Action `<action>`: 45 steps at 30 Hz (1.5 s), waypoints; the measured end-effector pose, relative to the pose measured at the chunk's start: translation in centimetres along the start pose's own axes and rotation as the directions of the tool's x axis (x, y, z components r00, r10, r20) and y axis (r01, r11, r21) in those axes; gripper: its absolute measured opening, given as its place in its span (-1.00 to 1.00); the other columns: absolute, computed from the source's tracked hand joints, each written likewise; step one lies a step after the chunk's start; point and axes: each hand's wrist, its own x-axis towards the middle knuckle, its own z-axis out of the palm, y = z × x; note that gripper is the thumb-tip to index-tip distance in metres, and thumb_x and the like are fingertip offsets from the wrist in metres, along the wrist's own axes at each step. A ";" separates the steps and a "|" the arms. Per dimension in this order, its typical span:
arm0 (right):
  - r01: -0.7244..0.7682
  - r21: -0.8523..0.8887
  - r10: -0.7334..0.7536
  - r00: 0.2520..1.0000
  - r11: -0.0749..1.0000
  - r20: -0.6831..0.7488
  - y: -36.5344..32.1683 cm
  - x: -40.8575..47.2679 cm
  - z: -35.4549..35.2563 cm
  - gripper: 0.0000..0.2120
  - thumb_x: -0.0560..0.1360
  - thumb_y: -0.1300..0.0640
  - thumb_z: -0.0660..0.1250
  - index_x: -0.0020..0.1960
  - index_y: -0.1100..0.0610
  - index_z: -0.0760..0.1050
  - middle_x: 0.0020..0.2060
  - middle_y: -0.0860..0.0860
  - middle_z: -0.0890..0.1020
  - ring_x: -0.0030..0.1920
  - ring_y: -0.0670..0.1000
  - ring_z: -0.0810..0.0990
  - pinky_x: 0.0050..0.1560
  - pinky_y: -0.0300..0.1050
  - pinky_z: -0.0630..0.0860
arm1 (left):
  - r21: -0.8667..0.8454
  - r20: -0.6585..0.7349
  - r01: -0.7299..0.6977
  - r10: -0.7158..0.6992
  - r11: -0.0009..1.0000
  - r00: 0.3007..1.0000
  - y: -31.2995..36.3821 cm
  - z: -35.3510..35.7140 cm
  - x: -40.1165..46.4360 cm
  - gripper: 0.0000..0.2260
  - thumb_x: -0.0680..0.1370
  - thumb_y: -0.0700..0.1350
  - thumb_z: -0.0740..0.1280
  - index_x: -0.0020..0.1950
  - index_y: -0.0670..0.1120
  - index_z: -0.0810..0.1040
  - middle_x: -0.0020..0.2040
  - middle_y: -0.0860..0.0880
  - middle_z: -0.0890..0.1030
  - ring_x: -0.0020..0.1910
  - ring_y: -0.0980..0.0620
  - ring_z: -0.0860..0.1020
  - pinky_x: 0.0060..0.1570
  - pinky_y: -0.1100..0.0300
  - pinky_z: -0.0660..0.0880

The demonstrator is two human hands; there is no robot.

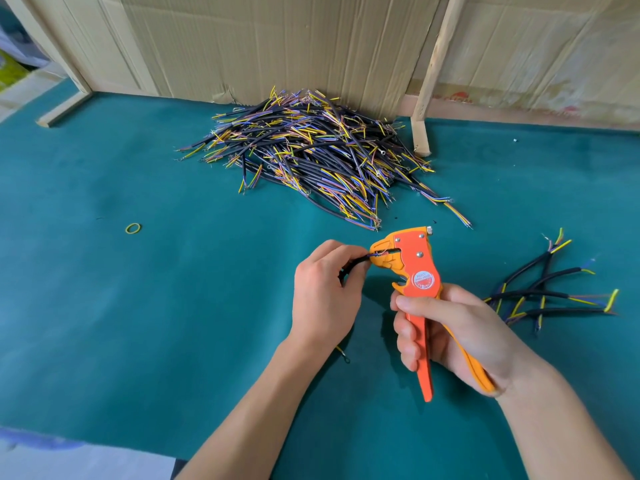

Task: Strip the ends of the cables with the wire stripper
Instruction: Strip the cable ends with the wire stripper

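While the right hand (453, 327) wraps its curled fingers around the two handles of an orange wire stripper (415, 278), the left hand (323, 292) pinches a short black cable (355, 263) between thumb and fingertips and holds its end in the tool's head, at the centre of a green-covered table (138, 306). The stripper stands nearly upright, head pointing left toward the cable, a round red sticker on its body; its handles lie close together in the grip, and thin coloured cores show at the slot in the head. Behind the hands, a large heap of black cables (311, 150) with yellow, blue and brownish cores fanned at their ends rests against a cardboard wall (277, 46) at the table's far edge. A smaller group of cables (550, 292) lies well apart to the right of the right hand. A yellow-green rubber band (133, 229) sits alone to the left, and a wooden strip (433, 74) leans against the cardboard beside the heap.
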 end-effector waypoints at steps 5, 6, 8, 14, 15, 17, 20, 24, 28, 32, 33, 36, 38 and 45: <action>-0.011 0.005 0.011 1.000 1.000 -0.005 0.0 0.0 0.0 -0.75 0.43 0.15 0.49 -0.03 0.28 0.52 -0.35 0.21 0.45 -0.42 0.16 0.42 -0.41 0.02 0.48 | -0.009 0.011 0.013 -0.013 1.000 1.000 0.1 0.0 0.0 -0.92 0.49 -0.30 0.49 -0.09 -0.14 0.72 -0.21 0.01 0.62 -0.23 0.09 0.51 -0.19 0.25 0.46; -0.005 0.003 0.005 1.000 1.000 -0.009 0.1 0.1 0.0 -0.76 0.44 0.14 0.48 -0.05 0.26 0.50 -0.36 0.20 0.43 -0.44 0.14 0.40 -0.42 0.00 0.46 | -0.007 0.014 0.014 -0.014 1.000 1.000 0.1 0.0 0.0 -0.92 0.48 -0.30 0.49 -0.09 -0.14 0.72 -0.21 0.01 0.62 -0.24 0.09 0.51 -0.20 0.25 0.46; 0.020 -0.004 -0.020 0.999 1.000 -0.033 0.2 0.2 0.0 -0.76 0.45 0.12 0.47 -0.12 0.21 0.44 -0.41 0.16 0.38 -0.50 0.09 0.33 -0.47 -0.07 0.38 | 0.007 0.024 0.014 -0.014 1.000 1.000 0.1 0.0 0.0 -0.93 0.48 -0.29 0.49 -0.10 -0.13 0.72 -0.23 0.02 0.61 -0.24 0.10 0.50 -0.20 0.27 0.44; -0.017 0.054 0.016 1.000 0.998 0.014 0.0 0.2 -0.3 -0.80 0.43 0.12 0.50 -0.09 0.22 0.56 -0.38 0.19 0.44 -0.49 0.12 0.40 -0.45 -0.05 0.43 | 0.020 0.025 0.025 -0.026 0.999 0.999 0.1 0.0 0.0 -0.93 0.47 -0.27 0.50 -0.12 -0.11 0.72 -0.23 0.04 0.62 -0.23 0.08 0.52 -0.21 0.31 0.43; -0.027 0.070 0.024 0.999 0.997 0.040 0.0 0.2 -0.4 -0.80 0.42 0.13 0.51 -0.06 0.23 0.59 -0.34 0.24 0.49 -0.44 0.17 0.46 -0.41 0.01 0.48 | 0.018 0.030 0.036 -0.037 0.999 0.999 0.1 0.0 0.0 -0.93 0.47 -0.26 0.50 -0.11 -0.11 0.72 -0.23 0.04 0.63 -0.22 0.09 0.53 -0.21 0.32 0.44; -0.026 0.078 0.020 0.997 0.997 0.072 0.1 0.2 -0.3 -0.77 0.43 0.17 0.48 0.02 0.28 0.60 -0.24 0.33 0.56 -0.33 0.26 0.57 -0.29 0.12 0.58 | 0.000 0.024 0.075 -0.075 0.997 0.997 0.0 0.0 0.1 -0.93 0.48 -0.25 0.50 -0.11 -0.09 0.72 -0.21 0.06 0.65 -0.20 0.11 0.56 -0.18 0.35 0.45; -0.007 0.119 0.002 0.999 0.993 0.046 0.3 0.4 -0.5 -0.64 0.44 0.21 0.42 0.17 0.37 0.56 -0.08 0.44 0.62 -0.20 0.34 0.65 -0.17 0.16 0.64 | -0.038 -0.008 0.117 -0.117 0.992 0.993 -0.1 -0.1 0.1 -0.94 0.48 -0.23 0.50 -0.11 -0.08 0.71 -0.20 0.10 0.66 -0.19 0.15 0.59 -0.12 0.37 0.47; 0.004 0.140 -0.006 1.000 0.990 0.015 0.1 0.3 -0.8 -0.59 0.43 0.22 0.40 0.22 0.39 0.52 -0.03 0.48 0.62 -0.17 0.35 0.67 -0.15 0.17 0.65 | -0.039 -0.006 0.112 -0.113 0.993 0.994 0.1 -0.1 0.2 -0.93 0.48 -0.23 0.51 -0.11 -0.07 0.72 -0.20 0.09 0.66 -0.19 0.17 0.59 -0.13 0.43 0.44; -0.027 0.066 0.022 0.997 0.997 0.068 0.1 0.2 -0.4 -0.69 0.45 0.22 0.41 0.14 0.34 0.56 -0.13 0.41 0.61 -0.23 0.33 0.63 -0.18 0.17 0.63 | 0.006 -0.006 0.065 -0.065 0.998 0.998 0.3 -0.1 0.1 -0.91 0.47 -0.27 0.51 -0.12 -0.09 0.72 -0.22 0.06 0.64 -0.21 0.15 0.56 -0.16 0.47 0.40; -0.031 0.053 0.027 0.997 0.998 0.076 0.0 0.2 -0.1 -0.79 0.44 0.21 0.44 0.04 0.29 0.62 -0.21 0.35 0.56 -0.27 0.30 0.58 -0.20 0.17 0.61 | 0.008 -0.008 0.056 -0.056 0.998 0.998 0.3 -0.2 0.1 -0.88 0.46 -0.30 0.50 -0.11 -0.10 0.73 -0.22 0.06 0.64 -0.20 0.15 0.56 -0.17 0.48 0.40; -0.030 0.048 0.026 0.997 0.998 0.074 -0.1 0.1 -0.1 -0.81 0.44 0.21 0.45 0.02 0.27 0.63 -0.22 0.34 0.56 -0.28 0.29 0.58 -0.21 0.17 0.61 | 0.001 -0.011 0.061 -0.061 0.998 0.998 0.3 -0.2 0.1 -0.88 0.46 -0.30 0.50 -0.11 -0.09 0.73 -0.22 0.05 0.64 -0.20 0.14 0.56 -0.17 0.46 0.42; -0.025 0.034 0.023 0.998 0.999 0.050 -0.2 0.1 0.1 -0.82 0.44 0.17 0.48 -0.02 0.26 0.63 -0.25 0.32 0.54 -0.30 0.27 0.56 -0.24 0.15 0.60 | -0.017 -0.005 0.074 -0.074 0.997 0.997 0.4 -0.2 0.0 -0.89 0.46 -0.29 0.50 -0.11 -0.09 0.73 -0.22 0.04 0.65 -0.20 0.12 0.56 -0.19 0.39 0.45; -0.021 0.030 0.020 0.999 0.999 0.036 -0.2 0.1 0.1 -0.78 0.44 0.15 0.48 -0.01 0.27 0.60 -0.26 0.31 0.53 -0.31 0.27 0.55 -0.27 0.14 0.59 | -0.019 0.003 0.074 -0.073 0.997 0.997 0.4 -0.2 0.0 -0.89 0.47 -0.29 0.50 -0.11 -0.09 0.73 -0.22 0.04 0.65 -0.20 0.10 0.56 -0.19 0.38 0.45; -0.008 0.002 0.008 1.000 1.000 0.004 -0.1 0.1 0.2 -0.69 0.44 0.13 0.49 0.05 0.32 0.53 -0.28 0.29 0.53 -0.34 0.25 0.53 -0.31 0.11 0.57 | -0.038 -0.006 0.086 -0.086 0.996 0.996 0.5 -0.3 0.0 -0.89 0.46 -0.30 0.50 -0.12 -0.10 0.73 -0.23 0.04 0.65 -0.20 0.09 0.57 -0.19 0.34 0.47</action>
